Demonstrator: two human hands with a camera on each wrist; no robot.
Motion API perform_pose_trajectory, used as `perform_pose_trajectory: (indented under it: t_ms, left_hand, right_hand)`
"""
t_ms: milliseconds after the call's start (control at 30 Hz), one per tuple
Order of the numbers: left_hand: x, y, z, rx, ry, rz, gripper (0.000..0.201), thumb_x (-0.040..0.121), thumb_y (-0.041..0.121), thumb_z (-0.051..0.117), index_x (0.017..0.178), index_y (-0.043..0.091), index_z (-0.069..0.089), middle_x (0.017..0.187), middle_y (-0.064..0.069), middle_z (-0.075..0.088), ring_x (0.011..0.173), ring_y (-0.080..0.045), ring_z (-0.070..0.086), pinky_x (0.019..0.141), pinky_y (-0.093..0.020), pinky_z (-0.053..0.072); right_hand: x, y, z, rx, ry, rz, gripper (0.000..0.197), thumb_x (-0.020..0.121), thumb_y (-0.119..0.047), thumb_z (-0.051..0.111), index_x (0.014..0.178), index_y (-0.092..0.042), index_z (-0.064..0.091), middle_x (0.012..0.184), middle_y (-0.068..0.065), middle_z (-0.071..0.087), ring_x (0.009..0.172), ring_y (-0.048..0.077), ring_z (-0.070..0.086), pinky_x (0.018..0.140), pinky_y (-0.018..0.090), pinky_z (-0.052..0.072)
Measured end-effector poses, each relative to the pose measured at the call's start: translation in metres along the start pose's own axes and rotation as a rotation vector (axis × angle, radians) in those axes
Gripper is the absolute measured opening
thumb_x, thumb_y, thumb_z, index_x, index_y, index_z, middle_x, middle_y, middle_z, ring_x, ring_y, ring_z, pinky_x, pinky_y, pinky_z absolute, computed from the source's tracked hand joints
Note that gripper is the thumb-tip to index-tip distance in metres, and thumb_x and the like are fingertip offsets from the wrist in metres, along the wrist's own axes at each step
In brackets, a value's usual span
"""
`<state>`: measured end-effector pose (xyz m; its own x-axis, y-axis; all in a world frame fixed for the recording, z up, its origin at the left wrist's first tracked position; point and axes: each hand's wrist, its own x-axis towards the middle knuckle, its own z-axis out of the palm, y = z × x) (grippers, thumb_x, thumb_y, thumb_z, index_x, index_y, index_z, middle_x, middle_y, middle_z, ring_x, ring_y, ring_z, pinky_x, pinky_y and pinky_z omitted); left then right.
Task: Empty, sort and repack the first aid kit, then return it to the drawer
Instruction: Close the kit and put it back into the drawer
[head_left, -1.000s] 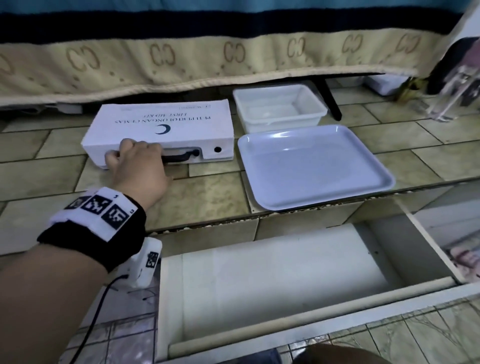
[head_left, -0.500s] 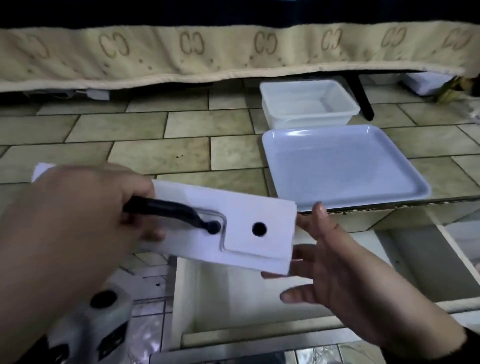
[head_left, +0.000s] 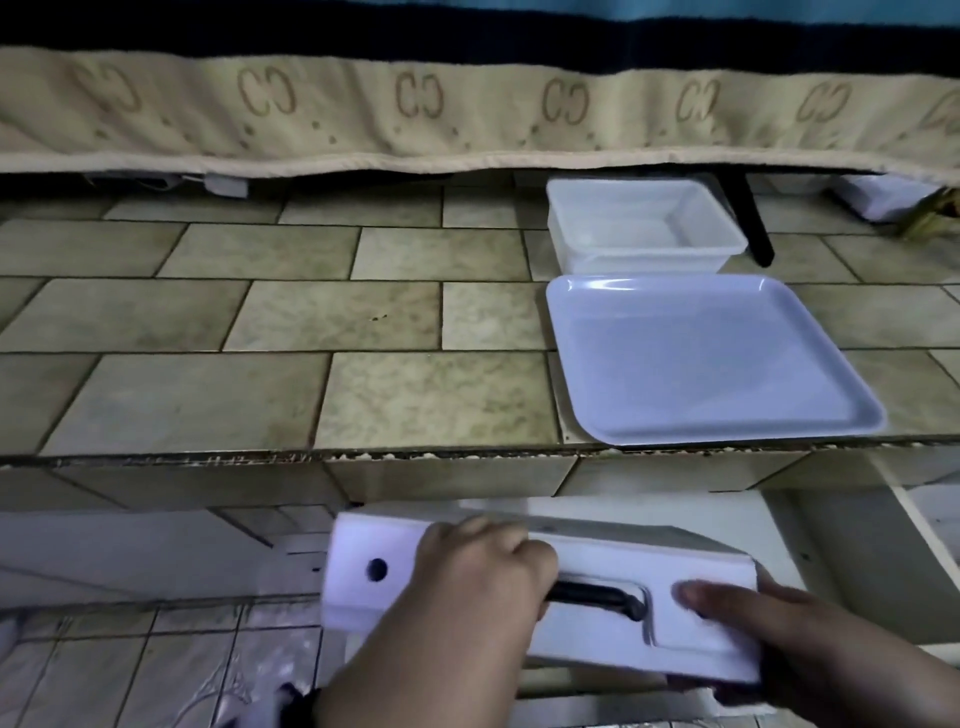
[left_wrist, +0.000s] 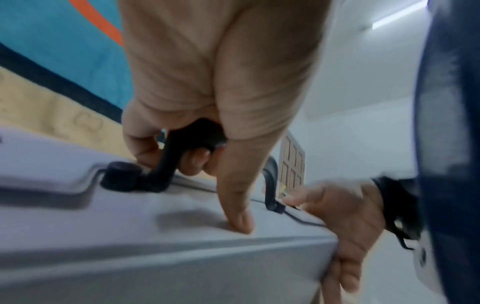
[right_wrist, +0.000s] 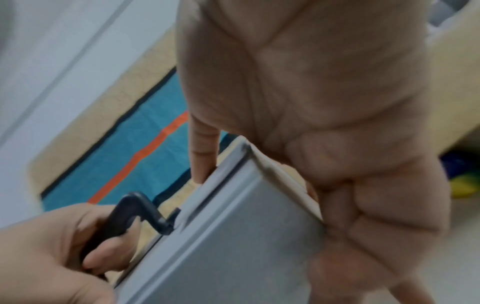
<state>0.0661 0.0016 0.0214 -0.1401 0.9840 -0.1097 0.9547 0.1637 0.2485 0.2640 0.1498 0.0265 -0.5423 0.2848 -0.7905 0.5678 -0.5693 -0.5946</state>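
Gripping the kit's handle (head_left: 592, 595), left hand (head_left: 467, 587) should lower level while right hand (head_left: 810, 639) cups the first aid kit (head_left: 691, 639) end into the drawer (head_left: 852, 551).

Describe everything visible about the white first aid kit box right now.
The first aid kit box is a closed white rectangular case, plastic-looking, with a black carry handle and a dark round hole on its handle side. It is held tilted above the open drawer. The left hand grips the handle; the right hand holds its right end.
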Motion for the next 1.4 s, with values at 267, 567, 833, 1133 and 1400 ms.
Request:
perform_pose_trajectory:
  t_ms: [267,567,833,1133,1400]
  left_hand:
    - [0.05,0.01,0.048,0.082,-0.392,-0.112,0.022,0.08,0.001,0.054,0.094,0.013,0.064,0.102,-0.007,0.067,0.097,-0.027,0.061,0.071,-0.031,0.038]
    - [0.08,-0.003,0.073,0.314,-0.546,-0.105,0.031,0.088,-0.005,0.038,0.105,0.006,0.061,0.111,-0.014,0.061,0.103,-0.032,0.056,0.063,-0.032,0.03]
    - [0.1,-0.025,0.09,0.12,-0.683,-0.175,0.029,0.097,0.022,0.043,0.114,0.006,0.06,0.12,-0.013,0.057,0.11,-0.03,0.055,0.081,-0.035,0.043]
    - [0.099,-0.018,0.079,0.147,-0.86,-0.068,0.032,0.097,0.027,0.047,0.111,0.004,0.063,0.112,-0.015,0.06,0.104,-0.031,0.053,0.097,-0.041,0.032]
    - [0.093,-0.019,0.088,0.126,-0.913,-0.168,0.016,0.091,-0.003,0.045,0.085,0.002,0.059,0.086,-0.017,0.056,0.096,-0.031,0.059,0.084,-0.036,0.046]
  right_hand:
    - [0.03,-0.032,-0.002,-1.085,0.346,-0.037,0.039,0.082,-0.057,0.056,0.095,-0.021,0.067,0.091,-0.003,0.067,0.08,0.011,0.061,0.068,0.024,0.045]
    - [0.019,-0.215,-0.076,-0.693,0.705,-0.622,0.021,0.09,-0.027,0.058,0.091,-0.009,0.068,0.081,0.008,0.074,0.065,0.018,0.065,0.061,0.027,0.045]
    - [0.122,-0.271,-0.124,-0.781,0.709,-0.376,0.035,0.093,-0.022,0.056,0.127,-0.016,0.051,0.092,0.014,0.059,0.063,0.022,0.054,0.066,0.03,0.046]
    - [0.128,-0.278,-0.126,-0.366,0.637,-0.252,0.027,0.099,-0.011,0.043,0.072,-0.009,0.041,0.076,0.001,0.044,0.067,0.009,0.044,0.034,0.017,0.046]
    - [0.1,-0.265,-0.128,-0.314,0.677,-0.374,0.025,0.099,-0.009,0.041,0.074,-0.008,0.04,0.085,0.003,0.047,0.101,0.023,0.045,0.037,0.014,0.048]
